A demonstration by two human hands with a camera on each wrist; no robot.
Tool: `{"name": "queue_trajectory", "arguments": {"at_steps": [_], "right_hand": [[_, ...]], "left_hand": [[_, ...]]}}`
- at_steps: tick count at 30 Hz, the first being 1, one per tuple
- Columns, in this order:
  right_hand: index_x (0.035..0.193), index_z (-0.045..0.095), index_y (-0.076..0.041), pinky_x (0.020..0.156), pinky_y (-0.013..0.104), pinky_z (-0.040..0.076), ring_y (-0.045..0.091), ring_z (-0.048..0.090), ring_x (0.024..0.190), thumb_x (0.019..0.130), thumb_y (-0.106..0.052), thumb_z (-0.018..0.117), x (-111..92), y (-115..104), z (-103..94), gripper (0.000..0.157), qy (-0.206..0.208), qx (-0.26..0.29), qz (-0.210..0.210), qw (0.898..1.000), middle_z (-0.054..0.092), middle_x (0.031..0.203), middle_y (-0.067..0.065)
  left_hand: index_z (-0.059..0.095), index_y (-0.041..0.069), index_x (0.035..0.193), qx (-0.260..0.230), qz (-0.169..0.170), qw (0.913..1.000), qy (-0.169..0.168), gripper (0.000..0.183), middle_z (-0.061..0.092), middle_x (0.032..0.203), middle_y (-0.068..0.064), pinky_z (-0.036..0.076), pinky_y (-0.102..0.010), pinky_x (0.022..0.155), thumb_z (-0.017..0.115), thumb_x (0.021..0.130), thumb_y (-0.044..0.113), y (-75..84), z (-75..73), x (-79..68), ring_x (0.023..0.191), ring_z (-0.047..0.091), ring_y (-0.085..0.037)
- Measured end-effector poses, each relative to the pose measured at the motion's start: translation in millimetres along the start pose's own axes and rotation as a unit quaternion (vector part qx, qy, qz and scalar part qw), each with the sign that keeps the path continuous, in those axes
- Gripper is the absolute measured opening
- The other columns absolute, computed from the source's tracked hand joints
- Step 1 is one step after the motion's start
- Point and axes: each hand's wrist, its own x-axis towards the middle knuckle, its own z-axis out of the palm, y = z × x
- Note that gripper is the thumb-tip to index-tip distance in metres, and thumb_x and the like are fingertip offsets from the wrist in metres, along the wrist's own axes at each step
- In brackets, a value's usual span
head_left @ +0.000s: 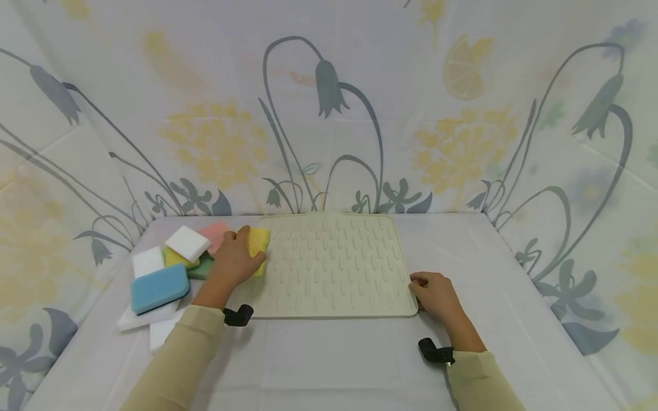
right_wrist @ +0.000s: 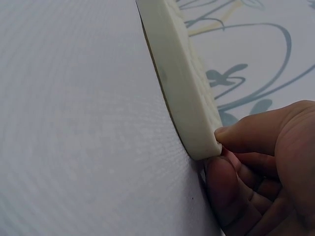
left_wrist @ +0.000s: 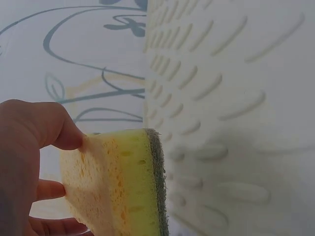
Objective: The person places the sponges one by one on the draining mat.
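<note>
A yellow sponge [left_wrist: 123, 182] with a grey-green scouring side is gripped between the thumb and fingers of my left hand [head_left: 233, 260]. That hand holds the sponge [head_left: 259, 242] over the left edge of a cream ridged mat [head_left: 334, 268], scouring side toward the mat in the left wrist view. My right hand [head_left: 434, 294] pinches the mat near its front right corner. In the right wrist view the thumb lies on the top of the mat's rim [right_wrist: 182, 88], and the fingers [right_wrist: 224, 182] curl below it.
Left of the mat lies a loose pile: a blue sponge [head_left: 159, 288], white pads [head_left: 187, 244], a pink piece [head_left: 213, 233] and a green piece [head_left: 200, 267]. A white cloth [head_left: 329, 359] covers the table, and a flower-patterned curtain [head_left: 329, 142] hangs behind.
</note>
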Motion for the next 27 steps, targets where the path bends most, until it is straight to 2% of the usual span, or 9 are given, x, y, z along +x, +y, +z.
{"name": "queue_trajectory", "arguments": {"at_steps": [9, 16, 22, 27], "right_hand": [[0.124, 0.063, 0.002, 0.055, 0.027, 0.050, 0.014, 0.063, 0.072, 0.092, -0.018, 0.056, 2, 0, 5.9, 0.038, 0.000, 0.021, 0.005, 1.000, 0.070, 0.104, 0.015], [0.125, 0.062, 0.002, 0.056, 0.026, 0.049, 0.016, 0.063, 0.076, 0.093, -0.018, 0.056, 1, -1, 2.3, 0.038, 0.002, 0.012, 0.004, 1.000, 0.069, 0.105, 0.015], [0.126, 0.062, 0.001, 0.058, 0.026, 0.049, 0.018, 0.064, 0.081, 0.093, -0.017, 0.057, 1, 0, 0.0, 0.038, -0.002, 0.012, 0.009, 1.000, 0.069, 0.107, 0.015], [0.125, 0.062, 0.001, 0.056, 0.026, 0.050, 0.017, 0.064, 0.079, 0.093, -0.017, 0.056, 0, -1, -1.1, 0.037, -0.003, 0.018, 0.012, 1.000, 0.069, 0.107, 0.016]], "left_hand": [[0.021, 0.001, 0.152, -0.020, -0.007, 0.9991, -0.036, 0.079, 0.032, 0.136, -0.033, 0.045, -0.056, 0.091, 0.050, 0.088, 0.037, 14.8, 5.7, 9.5, 0.110, 0.050, -0.046], [0.022, 0.003, 0.152, -0.037, -0.015, 0.9976, -0.057, 0.079, 0.032, 0.139, -0.031, 0.044, -0.055, 0.092, 0.050, 0.088, 0.040, 31.9, 13.8, 18.4, 0.110, 0.051, -0.045], [0.023, 0.005, 0.153, -0.053, -0.016, 0.9963, -0.065, 0.079, 0.032, 0.141, -0.029, 0.044, -0.054, 0.094, 0.050, 0.088, 0.042, 45.7, 20.3, 24.7, 0.111, 0.051, -0.045], [0.024, 0.007, 0.153, -0.064, -0.014, 0.9956, -0.068, 0.079, 0.032, 0.142, -0.028, 0.044, -0.054, 0.096, 0.051, 0.088, 0.042, 54.6, 25.7, 29.6, 0.114, 0.051, -0.046]]}}
